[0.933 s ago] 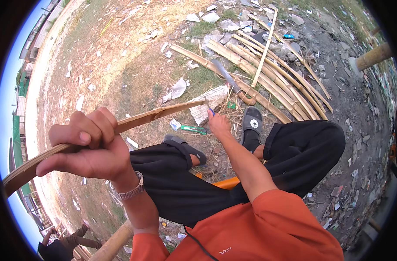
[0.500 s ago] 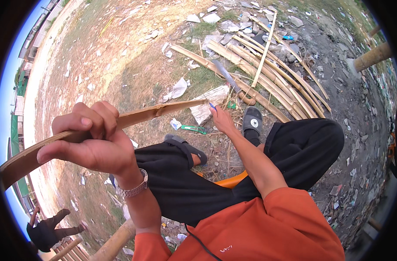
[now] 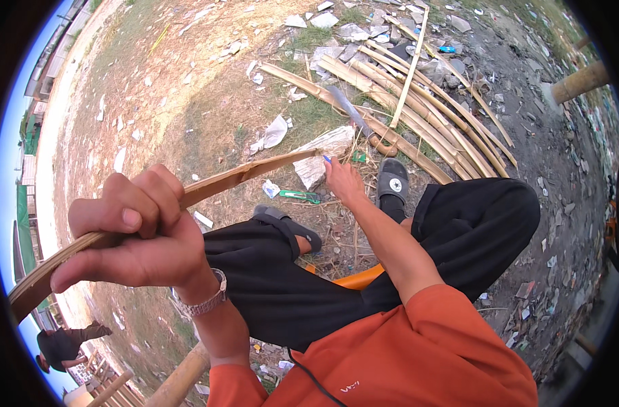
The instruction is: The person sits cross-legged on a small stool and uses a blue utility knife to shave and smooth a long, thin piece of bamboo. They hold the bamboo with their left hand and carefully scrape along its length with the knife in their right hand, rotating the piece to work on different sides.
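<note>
Bamboo — two hands (image 3: pixel 138 236) (image 3: pixel 344 182) at one strip (image 3: pixel 240 175)

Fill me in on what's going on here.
A person's left hand grips a long bamboo strip, palm up, its far end showing against a pale slab. The right hand, near that end, has its fingers closed around a small blue item, mostly hidden. On the ground ahead, a large knife lies at the near edge of more strips.
</note>
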Demonstrator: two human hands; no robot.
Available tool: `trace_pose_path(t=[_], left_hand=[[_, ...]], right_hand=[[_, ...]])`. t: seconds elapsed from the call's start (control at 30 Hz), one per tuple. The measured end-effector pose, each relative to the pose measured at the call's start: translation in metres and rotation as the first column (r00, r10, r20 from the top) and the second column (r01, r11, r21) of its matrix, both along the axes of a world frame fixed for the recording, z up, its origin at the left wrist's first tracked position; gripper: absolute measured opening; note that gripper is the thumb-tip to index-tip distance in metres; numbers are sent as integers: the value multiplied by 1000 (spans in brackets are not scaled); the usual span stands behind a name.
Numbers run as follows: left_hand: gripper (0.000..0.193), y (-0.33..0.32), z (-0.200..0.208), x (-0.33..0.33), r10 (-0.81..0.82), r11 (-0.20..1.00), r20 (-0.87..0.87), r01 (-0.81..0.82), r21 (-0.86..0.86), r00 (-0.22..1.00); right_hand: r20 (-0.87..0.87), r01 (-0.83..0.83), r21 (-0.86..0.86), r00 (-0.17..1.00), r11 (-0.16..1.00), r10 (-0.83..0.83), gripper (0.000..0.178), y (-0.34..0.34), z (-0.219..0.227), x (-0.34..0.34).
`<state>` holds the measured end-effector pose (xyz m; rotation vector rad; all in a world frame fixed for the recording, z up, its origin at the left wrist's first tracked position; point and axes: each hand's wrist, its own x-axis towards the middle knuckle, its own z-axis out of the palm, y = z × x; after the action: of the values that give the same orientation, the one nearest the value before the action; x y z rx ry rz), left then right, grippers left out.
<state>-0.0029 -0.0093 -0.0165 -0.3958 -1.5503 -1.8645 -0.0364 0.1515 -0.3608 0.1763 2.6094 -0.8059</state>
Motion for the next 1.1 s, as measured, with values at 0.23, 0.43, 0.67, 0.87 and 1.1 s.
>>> trace_pose_path(t=[0.23, 0.43, 0.67, 0.87, 1.1], left_hand=[[62, -9, -1, -6, -457, 889, -120, 455, -40, 881], [61, -36, -1, -15, -619, 784, -158, 594, -179, 769], [18, -28, 0, -9, -371, 928, -114, 364, -72, 922], [27, -2, 1, -10, 246, 969, -76, -246, 2, 966], [76, -4, 0, -5, 154, 988, -69, -155, -4, 986]], right_hand=[[149, -39, 129, 989, 991, 20, 47, 23, -29, 6], [-86, -86, -40, 993, 995, 82, 36, 50, 56, -43], [-142, -171, -493, 983, 853, 115, 31, 6, 202, 29], [-161, -100, -584, 987, 806, 6, 33, -14, 208, 60], [-157, -82, -521, 988, 849, 0, 33, -22, 212, 67]])
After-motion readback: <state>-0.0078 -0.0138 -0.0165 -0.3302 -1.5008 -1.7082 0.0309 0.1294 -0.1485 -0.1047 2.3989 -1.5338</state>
